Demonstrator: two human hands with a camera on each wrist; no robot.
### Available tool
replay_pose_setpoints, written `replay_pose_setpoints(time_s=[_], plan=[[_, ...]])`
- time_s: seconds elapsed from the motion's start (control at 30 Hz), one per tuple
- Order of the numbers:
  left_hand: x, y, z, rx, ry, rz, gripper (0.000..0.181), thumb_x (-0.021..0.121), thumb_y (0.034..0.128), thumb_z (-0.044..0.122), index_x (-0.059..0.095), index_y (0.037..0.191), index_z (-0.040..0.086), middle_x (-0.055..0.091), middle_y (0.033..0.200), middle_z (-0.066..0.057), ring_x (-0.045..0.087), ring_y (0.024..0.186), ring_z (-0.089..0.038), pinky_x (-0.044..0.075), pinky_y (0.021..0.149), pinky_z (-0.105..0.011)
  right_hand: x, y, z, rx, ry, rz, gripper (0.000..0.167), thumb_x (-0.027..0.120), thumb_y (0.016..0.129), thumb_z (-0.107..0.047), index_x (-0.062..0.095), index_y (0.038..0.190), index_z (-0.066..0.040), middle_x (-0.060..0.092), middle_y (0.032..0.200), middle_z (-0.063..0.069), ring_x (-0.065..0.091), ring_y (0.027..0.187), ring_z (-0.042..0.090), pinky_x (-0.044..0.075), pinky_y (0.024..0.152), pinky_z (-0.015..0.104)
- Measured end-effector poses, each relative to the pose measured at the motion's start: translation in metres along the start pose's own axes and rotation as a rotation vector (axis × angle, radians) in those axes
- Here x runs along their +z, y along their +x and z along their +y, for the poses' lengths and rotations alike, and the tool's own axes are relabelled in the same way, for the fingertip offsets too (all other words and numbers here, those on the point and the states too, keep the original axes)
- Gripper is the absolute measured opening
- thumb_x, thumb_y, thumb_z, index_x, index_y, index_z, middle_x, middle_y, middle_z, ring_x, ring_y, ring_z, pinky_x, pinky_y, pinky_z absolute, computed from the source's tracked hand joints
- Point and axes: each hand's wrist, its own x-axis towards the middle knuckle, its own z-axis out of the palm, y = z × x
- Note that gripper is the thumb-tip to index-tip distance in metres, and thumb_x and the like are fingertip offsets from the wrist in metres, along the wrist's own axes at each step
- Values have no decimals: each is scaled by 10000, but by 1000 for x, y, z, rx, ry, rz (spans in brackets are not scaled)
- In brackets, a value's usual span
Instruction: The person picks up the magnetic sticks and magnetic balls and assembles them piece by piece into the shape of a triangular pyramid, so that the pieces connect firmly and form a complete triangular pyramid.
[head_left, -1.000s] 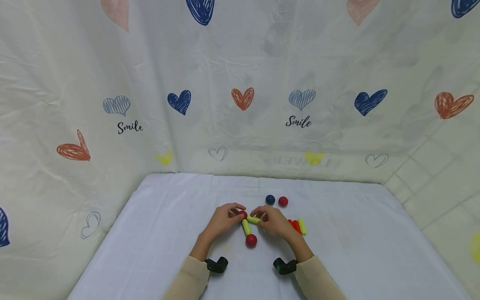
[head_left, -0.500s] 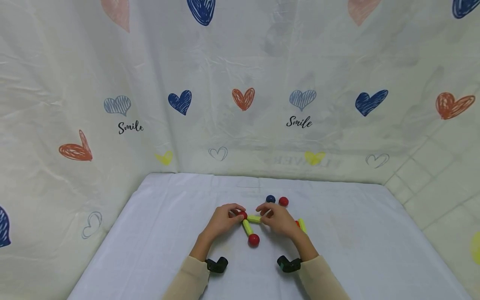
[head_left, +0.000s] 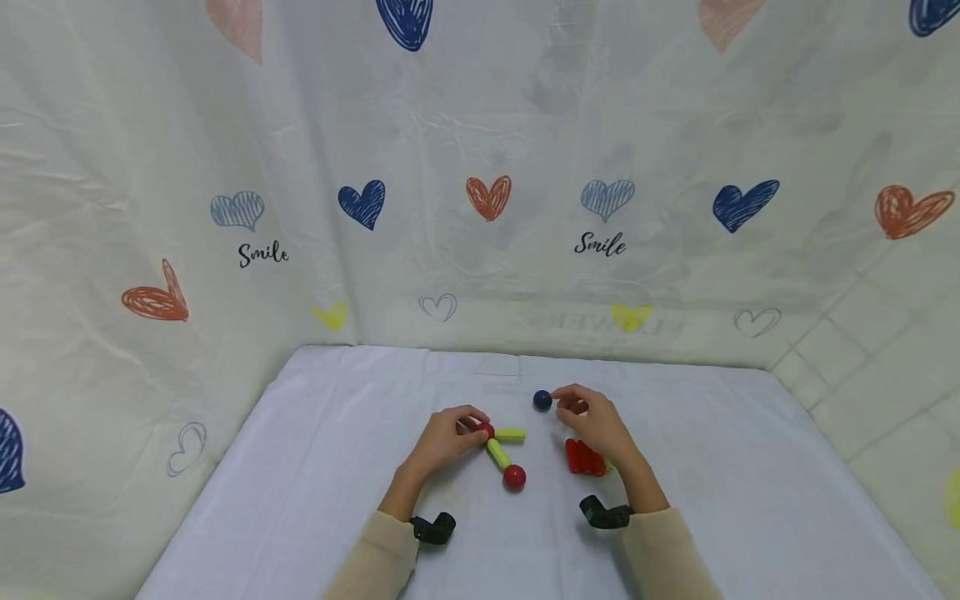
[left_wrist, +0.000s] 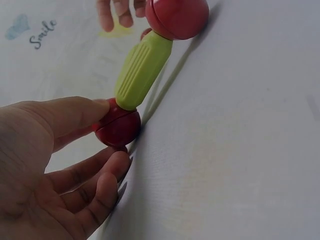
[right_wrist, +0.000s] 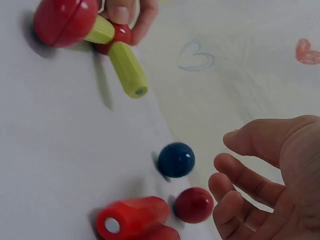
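Held red ball (head_left: 486, 431) sits center of the table, pinched between thumb and fingers of the left hand (head_left: 442, 437). Two yellow-green rods meet it: first rod (head_left: 511, 434) points to the person's right, far end free with a silver disc showing in the right wrist view; second rod (head_left: 498, 455) runs toward the person and a bit right, ending at the second red ball (head_left: 514, 477). Right hand (head_left: 600, 421) is up and right of that, thumb and fingers apart, nothing gripped. Fingertips are just beside the blue ball (head_left: 542, 401) in the head view; the right wrist view also puts a loose red ball (right_wrist: 194, 205) near them, contact can't be told. Red rods (head_left: 585, 457) lie side by side below the right hand, with a yellow-green rod end (head_left: 610, 466) peeking out by the forearm. White tablecloth (head_left: 360, 417) underneath, heart-print backdrop (head_left: 420, 250) behind. Black camera on each wrist, beige sleeves (head_left: 375, 558).
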Motion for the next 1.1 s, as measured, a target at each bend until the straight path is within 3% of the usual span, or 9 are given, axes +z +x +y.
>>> replay_pose_setpoints(time_s=[0.2,0.47,1.1], plan=[[0,-1,1,4,-14,3,162,747,934,256,730,1094,241,714,1004,0,615,854,-161,517,762,-322,-13,0,9,66,41,27,364,629,1007,-191,614,1365,-131,645,1293,130,566,1187,325,573,872,386],[0,0,0,-26,-25,-1,154,754,932,269,724,1082,256,707,999,4,610,865,-165,508,767,-309,-19,4,22,94,40,19,403,639,1001,-198,588,1398,-152,602,1368,166,558,1213,359,548,948,457],[1,2,-3,11,-16,10,157,766,920,252,729,1073,249,715,974,9,636,850,-136,524,771,-333,-23,38,38,57,-41,-174,378,681,949,-115,636,1324,-119,641,1297,186,612,1143,340,571,895,438]])
